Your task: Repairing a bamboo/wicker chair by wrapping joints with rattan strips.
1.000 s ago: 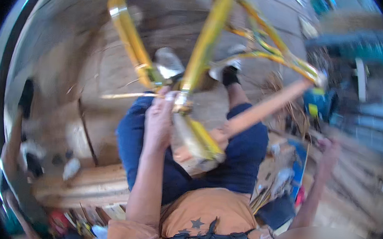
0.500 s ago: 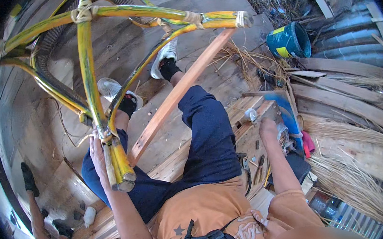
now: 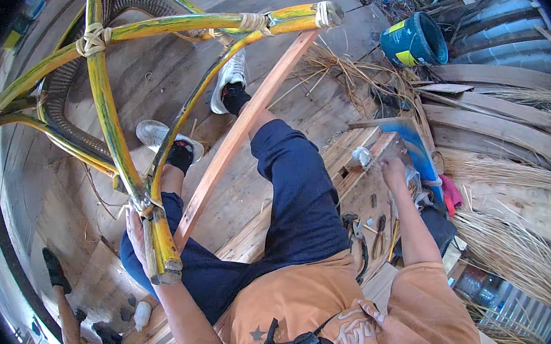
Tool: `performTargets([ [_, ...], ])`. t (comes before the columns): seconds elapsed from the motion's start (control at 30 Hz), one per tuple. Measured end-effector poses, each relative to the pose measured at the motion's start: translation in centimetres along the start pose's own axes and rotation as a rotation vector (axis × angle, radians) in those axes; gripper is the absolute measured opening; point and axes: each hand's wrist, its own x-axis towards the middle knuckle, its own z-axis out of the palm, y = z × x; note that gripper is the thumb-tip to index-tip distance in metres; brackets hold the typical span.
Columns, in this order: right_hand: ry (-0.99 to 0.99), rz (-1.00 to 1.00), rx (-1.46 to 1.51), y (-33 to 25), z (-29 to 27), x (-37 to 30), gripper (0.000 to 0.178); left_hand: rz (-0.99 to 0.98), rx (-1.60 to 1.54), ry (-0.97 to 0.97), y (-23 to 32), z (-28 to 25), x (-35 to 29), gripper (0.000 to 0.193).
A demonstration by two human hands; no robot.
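A yellow-green rattan furniture frame [image 3: 110,106], its joints bound with pale strips, leans across my left leg. My left hand [image 3: 138,233] grips the lower end of a pole just below a bound joint, with its fingers partly hidden behind the pole. A reddish wooden slat [image 3: 240,129] slants from the frame's lower end to its upper right corner. My right arm reaches out to the right, where my right hand [image 3: 393,171] is beside a wooden block [image 3: 386,147] and a clear plastic bag [image 3: 413,179]. The fingers of that hand are too hidden to read.
Pliers [image 3: 379,236] and other hand tools lie on the bench [image 3: 352,199] by my right thigh. A dark green bucket [image 3: 413,40] stands at the far right, with bundles of straw-like strips [image 3: 509,257] nearer. Another person's foot [image 3: 56,269] shows at lower left.
The frame and slat appear slightly farther left and higher in the picture. My left hand keeps its grip, and my right hand stays by the wooden block.
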Motion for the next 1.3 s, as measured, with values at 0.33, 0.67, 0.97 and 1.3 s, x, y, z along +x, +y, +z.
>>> performTargets([
  [0.33, -0.083, 0.008, 0.101, -0.9, -3.9, -3.5, 0.024, -0.149, -0.278, 0.033, 0.1, 0.4, 0.1, 0.029],
  [0.67, -0.020, -0.911, 0.009, -35.9, -22.6, -4.8, 0.013, -0.280, -0.862, 0.145, 0.9, 2.4, 0.5, 0.049],
  [0.97, -0.116, -1.725, -0.472, -58.0, -15.9, -8.6, 0.010, -0.170, -0.557, 0.177, -2.0, 3.9, 0.9, 0.044],
  [1.3, -0.274, -1.742, -0.692, -59.9, -12.6, -9.6, 0.017, -0.064, -0.466, 0.294, -0.5, 3.8, 0.5, 0.018],
])
